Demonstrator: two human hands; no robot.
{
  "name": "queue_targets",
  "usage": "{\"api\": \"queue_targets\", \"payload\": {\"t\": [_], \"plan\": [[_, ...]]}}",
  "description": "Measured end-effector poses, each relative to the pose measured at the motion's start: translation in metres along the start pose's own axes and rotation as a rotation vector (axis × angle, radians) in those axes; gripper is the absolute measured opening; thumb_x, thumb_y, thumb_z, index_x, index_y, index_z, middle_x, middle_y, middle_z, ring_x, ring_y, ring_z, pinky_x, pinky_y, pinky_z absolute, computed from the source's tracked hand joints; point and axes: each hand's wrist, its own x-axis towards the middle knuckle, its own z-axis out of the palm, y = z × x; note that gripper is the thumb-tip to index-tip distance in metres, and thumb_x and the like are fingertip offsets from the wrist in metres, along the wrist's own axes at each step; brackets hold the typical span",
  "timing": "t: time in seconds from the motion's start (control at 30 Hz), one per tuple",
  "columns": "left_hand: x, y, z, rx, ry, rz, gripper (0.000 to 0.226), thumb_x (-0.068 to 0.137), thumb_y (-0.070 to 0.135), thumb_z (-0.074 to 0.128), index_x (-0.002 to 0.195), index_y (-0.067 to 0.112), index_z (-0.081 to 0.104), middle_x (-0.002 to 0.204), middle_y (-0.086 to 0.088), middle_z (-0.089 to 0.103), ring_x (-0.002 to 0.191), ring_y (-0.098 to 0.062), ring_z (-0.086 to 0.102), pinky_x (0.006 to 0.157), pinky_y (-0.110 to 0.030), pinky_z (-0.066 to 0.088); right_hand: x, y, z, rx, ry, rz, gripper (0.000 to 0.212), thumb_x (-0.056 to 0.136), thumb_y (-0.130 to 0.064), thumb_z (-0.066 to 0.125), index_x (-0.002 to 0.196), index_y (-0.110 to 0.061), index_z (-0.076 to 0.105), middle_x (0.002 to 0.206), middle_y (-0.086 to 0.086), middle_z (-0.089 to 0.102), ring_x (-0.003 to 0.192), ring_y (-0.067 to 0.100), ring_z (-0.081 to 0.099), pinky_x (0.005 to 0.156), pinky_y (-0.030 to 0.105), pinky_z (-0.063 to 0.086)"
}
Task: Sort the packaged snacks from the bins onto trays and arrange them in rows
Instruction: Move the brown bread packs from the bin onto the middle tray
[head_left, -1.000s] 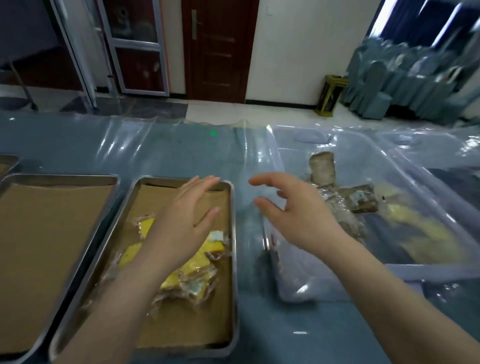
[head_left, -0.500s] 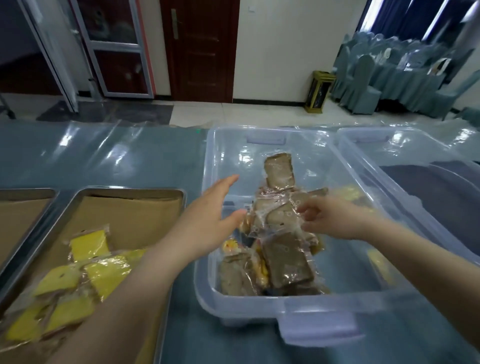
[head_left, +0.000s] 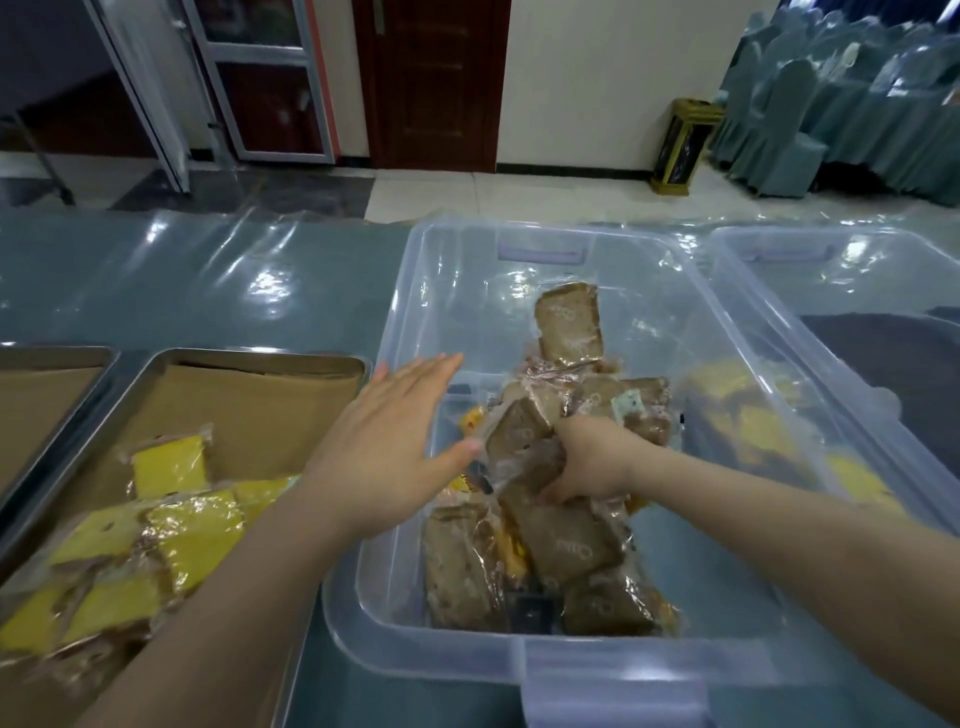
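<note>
A clear plastic bin (head_left: 415, 644) in front of me holds several brown packaged snacks (head_left: 569, 322) and a few yellow ones in clear wrappers. My right hand (head_left: 589, 457) is down inside the bin, fingers closed around a brown snack pack (head_left: 519, 434) in the pile. Over the bin's left rim hovers my left hand (head_left: 387, 447), flat, fingers spread, holding nothing. To the left a metal tray (head_left: 249, 358) lined with brown paper carries several yellow packaged snacks (head_left: 169, 462) in a loose heap.
A second clear bin (head_left: 810, 254) stands at the right with yellow packs showing through the shared wall. Another paper-lined tray (head_left: 47, 364) lies at the far left. The table has a glossy plastic cover (head_left: 208, 291). Covered chairs and a small floor bin stand beyond.
My right hand went deeper into the bin and closed on a brown pack. My left hand moved from the tray to the bin's left rim. The view swung right.
</note>
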Motion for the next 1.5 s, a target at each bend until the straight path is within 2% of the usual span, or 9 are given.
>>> {"api": "queue_targets", "payload": {"t": [0.1,0.2,0.27,0.37,0.57,0.7,0.93,1.23,1.5], "plan": [[0.000,0.001,-0.001,-0.004,-0.010,-0.009,0.073,0.086,0.059,0.043,0.148,0.035,0.013,0.155,0.012,0.019,0.141,-0.004,0.010,0.108,-0.018,-0.008,0.005,0.014,-0.025,-0.068,0.128,0.064,0.029,0.065,-0.039,0.072,0.077,-0.016,0.058,0.083,0.005,0.062,0.070,0.016,0.056,0.051,0.025,0.042],[-0.001,0.004,-0.003,0.014,-0.023,-0.010,0.070,0.087,0.056,0.047,0.147,0.035,0.017,0.154,0.011,0.022,0.141,-0.005,0.012,0.107,-0.017,-0.009,0.012,0.033,-0.051,-0.251,0.151,0.213,0.058,0.063,-0.047,0.066,0.109,-0.013,0.057,0.120,0.020,0.053,0.121,0.036,0.043,0.097,0.040,0.039],[-0.001,0.006,-0.004,0.027,-0.027,-0.016,0.069,0.088,0.055,0.047,0.147,0.034,0.017,0.154,0.011,0.022,0.141,-0.006,0.012,0.106,-0.018,-0.009,0.018,0.039,-0.056,-0.279,0.099,0.271,0.070,0.063,-0.049,0.070,0.121,-0.015,0.052,0.118,0.015,0.055,0.126,0.038,0.040,0.108,0.045,0.030],[-0.001,0.008,-0.006,0.084,-0.053,-0.023,0.070,0.088,0.055,0.045,0.148,0.033,0.016,0.154,0.011,0.022,0.141,-0.007,0.013,0.107,-0.018,-0.009,0.022,0.036,-0.054,-0.227,0.088,0.243,0.058,0.060,-0.043,0.078,0.109,-0.019,0.057,0.095,0.000,0.059,0.094,0.027,0.058,0.089,0.040,0.050],[0.012,0.028,-0.014,0.327,-0.248,-0.057,0.061,0.088,0.050,0.054,0.141,0.030,0.032,0.143,0.008,0.042,0.132,-0.014,0.036,0.115,-0.037,0.009,0.020,0.034,-0.056,-0.183,0.105,0.258,0.094,0.054,-0.043,0.088,0.129,-0.015,0.038,0.120,0.007,0.059,0.109,0.034,0.057,0.097,0.047,0.043],[0.044,0.050,-0.004,0.496,-0.435,0.014,0.038,0.083,0.032,0.067,0.118,0.022,0.055,0.114,0.001,0.060,0.102,-0.023,0.058,0.106,-0.050,0.028,0.021,0.030,-0.058,-0.171,0.009,0.210,0.068,0.055,-0.046,0.086,0.113,-0.020,0.061,0.110,0.002,0.063,0.103,0.030,0.059,0.096,0.048,0.044],[0.055,0.062,0.069,0.563,-0.945,0.236,0.049,0.078,0.016,0.073,0.124,0.009,0.055,0.116,-0.008,0.061,0.102,-0.026,0.059,0.082,-0.035,0.051,0.016,0.033,-0.058,-0.147,0.095,0.254,0.034,0.055,-0.043,0.078,0.072,-0.019,0.062,0.078,-0.001,0.062,0.076,0.023,0.062,0.079,0.039,0.052],[0.065,0.050,0.079,0.682,-0.875,0.203,0.024,0.084,-0.004,0.056,0.107,0.001,0.061,0.094,-0.009,0.056,0.088,-0.028,0.058,0.066,-0.034,0.047,0.010,0.041,-0.074,-0.046,0.235,0.246,0.026,0.062,-0.032,0.078,0.066,-0.016,0.058,0.065,-0.001,0.059,0.058,0.017,0.057,0.048,0.022,0.037],[0.084,0.034,0.045,0.574,-0.457,0.053,0.035,0.084,0.000,0.054,0.112,0.017,0.063,0.109,-0.010,0.061,0.100,-0.032,0.058,0.070,-0.034,0.043,0.000,0.047,-0.085,0.051,0.582,0.229,0.026,0.075,-0.022,0.066,0.087,-0.015,0.044,0.077,0.002,0.052,0.063,0.018,0.049,0.047,0.027,0.031]]}}
